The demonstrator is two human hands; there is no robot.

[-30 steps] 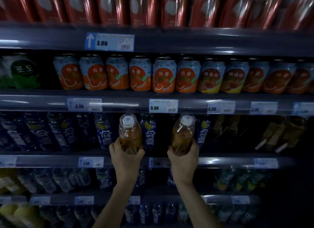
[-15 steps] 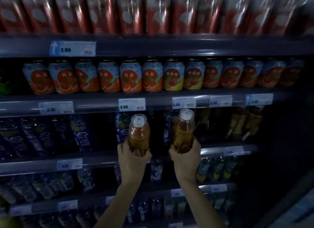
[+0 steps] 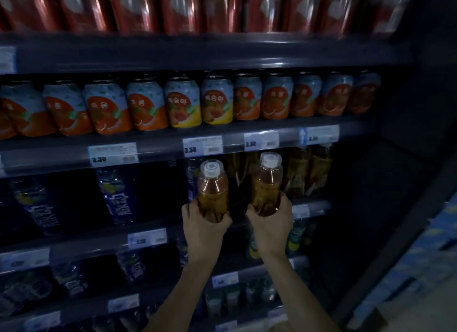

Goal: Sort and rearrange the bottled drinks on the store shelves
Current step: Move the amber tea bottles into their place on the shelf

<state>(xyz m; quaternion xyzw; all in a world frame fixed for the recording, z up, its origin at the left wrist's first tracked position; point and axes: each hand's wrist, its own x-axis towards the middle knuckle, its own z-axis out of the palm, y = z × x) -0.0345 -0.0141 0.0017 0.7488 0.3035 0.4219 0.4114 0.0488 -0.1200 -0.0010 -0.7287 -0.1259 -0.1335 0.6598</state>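
I hold two amber tea bottles with white caps upright in front of the middle shelf. My left hand (image 3: 204,226) grips the base of the left tea bottle (image 3: 212,187). My right hand (image 3: 272,224) grips the base of the right tea bottle (image 3: 267,181). Both bottles hang just in front of the shelf edge (image 3: 311,204), beside a row of similar amber tea bottles (image 3: 309,169) standing at the shelf's right end. Dark blue labelled bottles (image 3: 118,195) fill the same shelf to the left.
Orange and yellow fruit cans (image 3: 148,109) line the shelf above, with price tags (image 3: 202,146) on its rail. Red cans (image 3: 173,8) stand on the top shelf. Lower shelves hold small dark bottles (image 3: 131,265). The dark side panel (image 3: 395,158) ends the shelving at right.
Both hands have carried the two tea bottles rightwards along the shelf, from in front of the blue bottles to beside the amber tea row. The view has swung right with them.
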